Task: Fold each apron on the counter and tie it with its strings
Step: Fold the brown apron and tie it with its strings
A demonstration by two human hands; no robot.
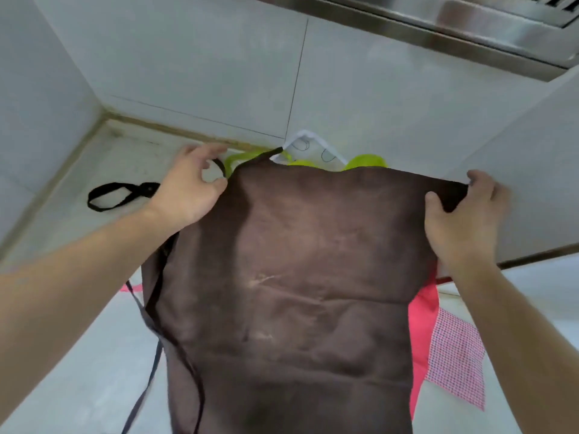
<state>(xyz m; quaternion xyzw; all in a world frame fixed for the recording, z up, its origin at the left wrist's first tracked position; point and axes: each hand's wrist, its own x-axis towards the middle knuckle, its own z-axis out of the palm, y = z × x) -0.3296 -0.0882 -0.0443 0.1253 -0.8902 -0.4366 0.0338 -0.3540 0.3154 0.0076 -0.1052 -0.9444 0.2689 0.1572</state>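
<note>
A dark brown apron (297,277) is stretched flat in front of me over the pale counter (78,339). My left hand (188,189) pinches its far left corner between thumb and fingers. My right hand (466,211) grips its far right corner, thumb on top. A black strap loop (116,195) lies on the counter left of my left hand. Thin black strings (150,355) trail down the apron's left side. Under it lie a pink apron (423,311) with a checked panel (454,361) and a lime-green apron (366,161).
A white cloth with printed outlines (313,148) leans against the tiled back wall (219,73). Side walls close in at left and right. A steel range hood (470,23) hangs overhead at top right.
</note>
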